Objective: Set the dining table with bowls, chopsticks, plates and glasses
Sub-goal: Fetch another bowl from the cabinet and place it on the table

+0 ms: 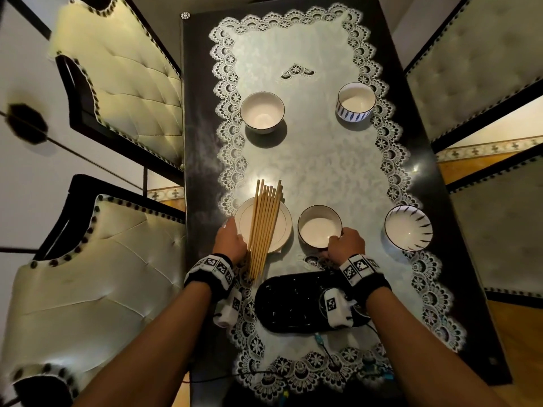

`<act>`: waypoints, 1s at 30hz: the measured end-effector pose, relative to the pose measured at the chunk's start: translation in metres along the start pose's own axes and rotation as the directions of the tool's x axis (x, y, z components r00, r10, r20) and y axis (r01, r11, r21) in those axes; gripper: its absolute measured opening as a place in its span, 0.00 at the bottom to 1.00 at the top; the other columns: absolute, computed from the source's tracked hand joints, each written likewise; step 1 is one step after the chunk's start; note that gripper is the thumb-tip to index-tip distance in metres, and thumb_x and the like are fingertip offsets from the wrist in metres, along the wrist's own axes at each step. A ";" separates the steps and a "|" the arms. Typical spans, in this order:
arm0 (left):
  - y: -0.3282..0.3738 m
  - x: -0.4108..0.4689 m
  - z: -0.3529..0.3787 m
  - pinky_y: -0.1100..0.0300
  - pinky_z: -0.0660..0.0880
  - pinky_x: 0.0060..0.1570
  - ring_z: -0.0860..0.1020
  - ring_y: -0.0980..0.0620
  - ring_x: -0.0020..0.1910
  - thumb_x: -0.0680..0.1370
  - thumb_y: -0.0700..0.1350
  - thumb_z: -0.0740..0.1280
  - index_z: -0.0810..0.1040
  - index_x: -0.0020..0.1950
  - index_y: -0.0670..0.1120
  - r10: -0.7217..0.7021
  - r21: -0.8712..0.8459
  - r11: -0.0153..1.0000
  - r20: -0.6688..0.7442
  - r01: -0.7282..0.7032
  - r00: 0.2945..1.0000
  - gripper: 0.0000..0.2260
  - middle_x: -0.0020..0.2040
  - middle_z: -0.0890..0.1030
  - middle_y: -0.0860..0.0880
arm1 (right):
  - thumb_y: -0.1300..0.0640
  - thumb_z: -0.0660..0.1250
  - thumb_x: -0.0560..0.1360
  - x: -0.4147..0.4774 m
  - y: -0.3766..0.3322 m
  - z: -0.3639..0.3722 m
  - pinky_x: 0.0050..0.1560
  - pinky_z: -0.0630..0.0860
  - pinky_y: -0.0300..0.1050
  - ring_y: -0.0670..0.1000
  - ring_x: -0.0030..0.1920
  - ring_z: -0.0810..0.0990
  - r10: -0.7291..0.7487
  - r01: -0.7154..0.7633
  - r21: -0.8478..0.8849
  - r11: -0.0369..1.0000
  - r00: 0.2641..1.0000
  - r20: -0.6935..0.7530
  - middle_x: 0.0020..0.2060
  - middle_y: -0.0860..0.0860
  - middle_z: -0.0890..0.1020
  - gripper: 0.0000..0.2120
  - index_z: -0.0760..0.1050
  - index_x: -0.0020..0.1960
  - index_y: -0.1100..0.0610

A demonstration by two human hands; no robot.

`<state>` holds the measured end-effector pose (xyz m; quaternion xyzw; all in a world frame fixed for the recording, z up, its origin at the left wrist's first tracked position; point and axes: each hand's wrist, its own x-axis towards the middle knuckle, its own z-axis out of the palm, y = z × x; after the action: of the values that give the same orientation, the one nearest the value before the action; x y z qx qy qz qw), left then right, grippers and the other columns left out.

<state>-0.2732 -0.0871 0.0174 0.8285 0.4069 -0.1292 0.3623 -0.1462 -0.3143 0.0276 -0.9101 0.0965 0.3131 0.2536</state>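
Near the table's close end, on the pale lace-edged cloth (pixel 317 177), a bowl (pixel 319 227) with a dark rim and white inside stands upright. The right hand (pixel 346 243) grasps it at the near right side, thumb over the rim, fingers wrapped round the outer wall. Just to its left lies a white plate (pixel 282 227) with a thin gold line, and a bundle of wooden chopsticks (pixel 264 227) lies across the plate, their far tips fanned beyond its far edge and their near ends reaching past its near edge onto the cloth. The left hand (pixel 230 240) rests on the plate's near left rim, fingers curled against the edge beside the chopsticks; whether it truly grips the plate or only touches it cannot be told.

To the right of the held bowl, apart from it, a second bowl (pixel 408 227) with dark streaks inside sits tilted toward the camera. Farther up the cloth stand two more: a plain white bowl (pixel 262 112) on the left and a bowl with a blue leaf pattern (pixel 355 102) on the right, well apart from each other.

Close to the person, a glossy black oval tray (pixel 288 306) lies on the cloth, partly covered by the right wrist. Both wrists wear black bands with white marker blocks (pixel 216 267). Padded cream chairs (pixel 123 71) with studded edges stand on either side of the dark table (pixel 197 136).
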 end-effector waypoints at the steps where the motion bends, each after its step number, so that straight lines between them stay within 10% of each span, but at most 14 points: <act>1: 0.002 0.002 0.001 0.49 0.73 0.63 0.74 0.41 0.62 0.78 0.35 0.59 0.68 0.69 0.42 0.013 -0.010 1.000 0.002 -0.013 1.000 0.18 0.61 0.76 0.40 | 0.60 0.62 0.77 0.000 0.001 -0.002 0.56 0.75 0.50 0.65 0.60 0.78 0.002 -0.002 -0.001 1.000 1.000 -0.014 0.59 0.66 0.80 0.16 0.76 0.60 0.68; 13: 0.042 0.022 0.006 0.52 0.74 0.42 0.77 0.40 0.46 0.79 0.35 0.58 0.66 0.61 0.40 0.107 0.097 0.989 0.058 -0.113 0.993 0.11 0.51 0.76 0.36 | 0.60 0.62 0.77 -0.007 -0.002 -0.030 0.54 0.73 0.53 0.66 0.55 0.78 -0.012 0.030 0.091 0.995 0.983 -0.185 0.54 0.67 0.81 0.13 0.78 0.54 0.69; 24: 0.103 0.048 0.013 0.45 0.77 0.54 0.78 0.37 0.53 0.79 0.38 0.59 0.63 0.70 0.42 0.221 0.096 0.967 0.131 -0.235 0.966 0.18 0.55 0.77 0.35 | 0.55 0.62 0.78 -0.005 -0.019 -0.064 0.51 0.69 0.44 0.62 0.58 0.77 0.012 0.058 0.274 0.960 0.969 -0.248 0.58 0.63 0.81 0.15 0.79 0.57 0.64; 30: 0.119 0.054 0.027 0.56 0.69 0.57 0.76 0.40 0.62 0.81 0.41 0.59 0.66 0.72 0.41 0.223 0.001 0.974 0.139 -0.226 0.965 0.19 0.62 0.78 0.40 | 0.57 0.63 0.77 -0.003 -0.020 -0.088 0.48 0.68 0.42 0.56 0.50 0.74 -0.030 0.124 0.310 0.943 0.956 -0.291 0.56 0.62 0.81 0.13 0.80 0.56 0.62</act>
<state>-0.1454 -0.1228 0.0298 0.8613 0.2835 -0.1476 0.3949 -0.0960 -0.3428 0.0976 -0.8943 0.1458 0.1496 0.3957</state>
